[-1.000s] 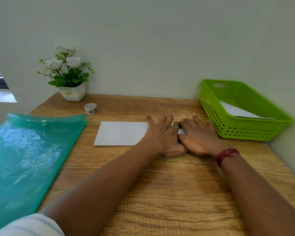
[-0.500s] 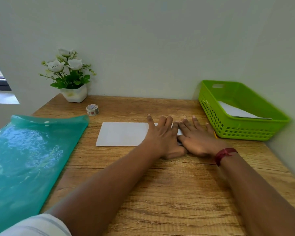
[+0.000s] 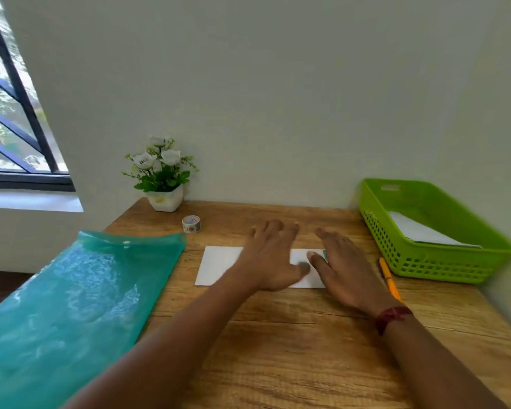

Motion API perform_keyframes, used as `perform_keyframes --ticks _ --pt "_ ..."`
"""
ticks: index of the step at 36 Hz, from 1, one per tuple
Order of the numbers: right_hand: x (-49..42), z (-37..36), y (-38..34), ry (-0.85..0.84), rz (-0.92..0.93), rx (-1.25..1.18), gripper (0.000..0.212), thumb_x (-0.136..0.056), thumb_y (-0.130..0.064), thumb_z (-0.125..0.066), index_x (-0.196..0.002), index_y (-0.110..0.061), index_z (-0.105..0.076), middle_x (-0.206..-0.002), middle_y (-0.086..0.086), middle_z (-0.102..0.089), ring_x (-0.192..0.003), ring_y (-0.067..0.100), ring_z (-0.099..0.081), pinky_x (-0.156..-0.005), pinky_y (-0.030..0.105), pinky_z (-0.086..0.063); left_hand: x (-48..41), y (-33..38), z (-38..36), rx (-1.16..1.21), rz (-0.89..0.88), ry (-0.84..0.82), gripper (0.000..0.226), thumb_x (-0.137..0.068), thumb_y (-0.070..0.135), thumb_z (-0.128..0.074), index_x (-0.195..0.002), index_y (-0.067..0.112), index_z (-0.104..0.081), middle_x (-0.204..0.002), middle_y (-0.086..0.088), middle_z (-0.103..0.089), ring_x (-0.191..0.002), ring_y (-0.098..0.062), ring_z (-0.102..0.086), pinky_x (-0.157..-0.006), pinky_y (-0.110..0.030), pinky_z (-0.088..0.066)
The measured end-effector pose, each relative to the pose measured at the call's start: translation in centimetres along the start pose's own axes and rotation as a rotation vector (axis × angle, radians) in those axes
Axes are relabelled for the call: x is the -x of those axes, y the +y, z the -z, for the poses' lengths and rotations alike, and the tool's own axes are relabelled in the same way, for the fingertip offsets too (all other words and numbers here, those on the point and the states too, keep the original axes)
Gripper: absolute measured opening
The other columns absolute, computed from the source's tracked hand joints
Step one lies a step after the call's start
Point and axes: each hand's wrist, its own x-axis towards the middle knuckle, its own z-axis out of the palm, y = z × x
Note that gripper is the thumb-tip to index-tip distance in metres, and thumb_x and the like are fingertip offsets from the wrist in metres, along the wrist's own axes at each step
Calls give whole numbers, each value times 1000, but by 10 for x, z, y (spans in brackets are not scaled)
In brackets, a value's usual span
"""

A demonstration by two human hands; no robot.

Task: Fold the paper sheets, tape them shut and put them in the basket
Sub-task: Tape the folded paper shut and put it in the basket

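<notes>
Folded sheet: a white paper sheet [image 3: 219, 265], folded to a long flat rectangle, lay on the wooden table [image 3: 292, 349], left of the green basket and near it, probably so that the last move would be short.
Seal: a small teal strip of tape [image 3: 325, 254] showed at the sheet's end nearest the basket; it seemed to hold the flap shut.
Left hand: the left hand [image 3: 270, 258] was over the sheet's middle, on the side away from the basket, fingers straight and spread, gripping nothing. It was blurred, so contact could not be judged.
Right hand: the right hand [image 3: 344, 270] was over the sheet's basket-side end, flat and spread, holding nothing, thumb beside the strip, likely for pressing it down.
Basket: the lime-green perforated plastic basket [image 3: 443, 261] already held a white sheet [image 3: 419, 231].
Pencil: an orange pencil [image 3: 388, 276] lay just beside the basket's near-left wall.
Tape roll: a small patterned tape roll [image 3: 191, 224] stood well left of the basket, within the left hand's reach.
Folder: a teal translucent plastic folder [image 3: 80, 305] lay farther left of the basket, hanging over the table edge.
Plant: a white pot of white flowers [image 3: 163, 178] stood far left of the basket, against the wall.
</notes>
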Motion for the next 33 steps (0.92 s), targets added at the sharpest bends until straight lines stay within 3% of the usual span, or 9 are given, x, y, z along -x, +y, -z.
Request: perform_keyframes --ticks 3,7,9,14,19,23,27,33 --pt "4 0 -18 99 87 -118 54 -93 -49 -38 -139 -23 -47 -139 0 -52 -130 17 -44 -108 42 -37 7 -30 17 88 131 103 52 -94 49 -49 -140 25 -48 -142 -5 -46 -135 -26 -36 -109 -42 -33" --pt "15 -5 -36 74 180 -117 45 -93 -53 -39 -131 -32 -51 -134 -11 -52 -123 7 -47 -104 31 -40 15 -62 28 97 240 140 43 -96 46 -48 -126 18 -61 -128 -5 -58 -117 -21 -53 -96 -38 -47" --pt "18 -9 -46 40 205 -112 38 -96 -50 -44 -131 -36 -50 -134 -16 -50 -122 2 -45 -102 23 -36 19 -72 28 68 258 126 41 -96 48 -48 -124 19 -61 -126 -2 -58 -114 -19 -55 -91 -35 -48" --pt "18 -18 -54 -47 239 -53 37 -97 -47 -49 -133 -39 -49 -134 -18 -49 -122 0 -44 -102 19 -34 20 -84 18 -60 281 56 49 -96 54 -45 -130 21 -56 -133 -4 -54 -119 -21 -53 -89 -34 -48" --pt "15 -22 -54 -106 203 13 49 -95 -56 -46 -140 -37 -46 -144 -17 -45 -131 1 -38 -106 19 -30 19 -85 7 -259 298 -106 63 -94 67 -33 -139 25 -48 -147 -10 -39 -136 -30 -37 -104 -57 -41" --pt "15 -27 -55 -167 200 67 54 -93 -61 -45 -143 -37 -42 -149 -16 -40 -134 3 -36 -108 21 -30 22 -82 6 -293 299 -123 64 -95 67 -30 -139 24 -47 -151 -11 -34 -139 -31 -32 -107 -62 -33" --pt "14 -26 -57 -195 194 86 54 -94 -60 -45 -141 -36 -45 -148 -15 -42 -133 5 -38 -107 24 -34 25 -80 8 -261 307 -116 63 -95 67 -30 -135 23 -50 -145 -12 -42 -133 -31 -41 -105 -59 -38" --pt "15 -24 -52 -205 220 94 49 -96 -59 -41 -138 -36 -49 -143 -16 -46 -126 3 -42 -101 23 -38 32 -74 13 -143 304 -118 60 -97 64 -32 -133 19 -50 -135 -10 -50 -117 -28 -55 -92 -41 -49"
